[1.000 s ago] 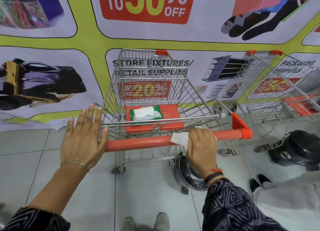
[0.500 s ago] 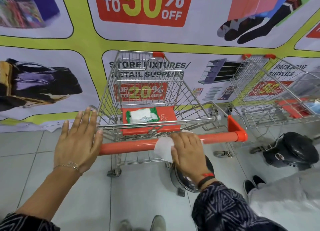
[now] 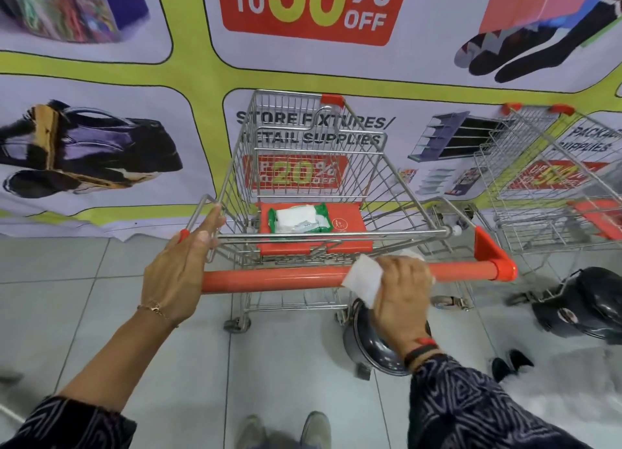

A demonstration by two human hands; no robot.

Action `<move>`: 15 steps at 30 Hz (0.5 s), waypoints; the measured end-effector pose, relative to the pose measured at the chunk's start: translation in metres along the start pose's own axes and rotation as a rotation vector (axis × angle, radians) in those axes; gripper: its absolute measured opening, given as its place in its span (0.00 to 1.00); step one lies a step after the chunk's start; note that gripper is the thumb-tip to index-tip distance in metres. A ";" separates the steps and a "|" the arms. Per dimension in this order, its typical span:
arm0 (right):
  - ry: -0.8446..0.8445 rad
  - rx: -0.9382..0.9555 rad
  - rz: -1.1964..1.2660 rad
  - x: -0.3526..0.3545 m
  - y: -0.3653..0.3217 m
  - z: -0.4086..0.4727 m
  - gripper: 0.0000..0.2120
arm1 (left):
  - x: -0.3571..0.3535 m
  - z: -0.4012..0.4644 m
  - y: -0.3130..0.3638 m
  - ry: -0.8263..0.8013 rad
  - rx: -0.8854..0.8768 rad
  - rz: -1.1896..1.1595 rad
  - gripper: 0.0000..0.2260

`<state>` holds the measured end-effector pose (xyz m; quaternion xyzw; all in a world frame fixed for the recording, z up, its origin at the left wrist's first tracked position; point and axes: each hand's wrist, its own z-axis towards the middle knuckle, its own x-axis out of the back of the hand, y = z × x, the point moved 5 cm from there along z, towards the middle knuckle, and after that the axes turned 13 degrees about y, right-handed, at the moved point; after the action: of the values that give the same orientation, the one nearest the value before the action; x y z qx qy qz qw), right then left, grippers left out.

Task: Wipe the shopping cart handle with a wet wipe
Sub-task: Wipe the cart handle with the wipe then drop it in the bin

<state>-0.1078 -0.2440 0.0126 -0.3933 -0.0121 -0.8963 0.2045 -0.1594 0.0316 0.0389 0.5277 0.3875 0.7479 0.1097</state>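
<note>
Item, near: our right hand (image 3: 402,288) closed over a white crumpled wet wipe (image 3: 365,278), now further left along the orange plastic cart handle (image 3: 279,278); our left hand (image 3: 178,273), lately spread flat, now gripping the handle's left end. Wiping proceeds; contact underneath hidden. Beyond: green-and-white wipe packet (image 3: 298,219), label unreadable.

Right hand (image 3: 402,290) presses white wet wipe (image 3: 365,277) onto orange cart handle (image 3: 272,278), right of centre. Left hand (image 3: 180,273) covers handle's left end, fingers up along the wire frame. Wipes pack (image 3: 298,219) on orange child seat (image 3: 350,223).
</note>
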 end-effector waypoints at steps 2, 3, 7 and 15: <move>0.003 0.073 0.002 -0.004 -0.033 -0.002 0.15 | 0.001 0.000 0.000 0.010 0.018 -0.028 0.22; -0.020 0.116 0.000 -0.007 -0.052 -0.003 0.14 | 0.002 0.000 0.000 0.023 0.020 -0.044 0.23; -0.111 0.260 0.038 -0.018 -0.122 -0.002 0.15 | 0.003 0.000 0.002 0.004 0.022 -0.204 0.20; -0.165 0.507 -0.001 -0.037 -0.206 -0.005 0.13 | 0.006 0.005 -0.008 -0.045 0.037 -0.303 0.20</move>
<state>-0.1661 -0.0433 0.0118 -0.4014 -0.2533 -0.8296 0.2942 -0.1593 0.0427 0.0380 0.4817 0.4739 0.7034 0.2205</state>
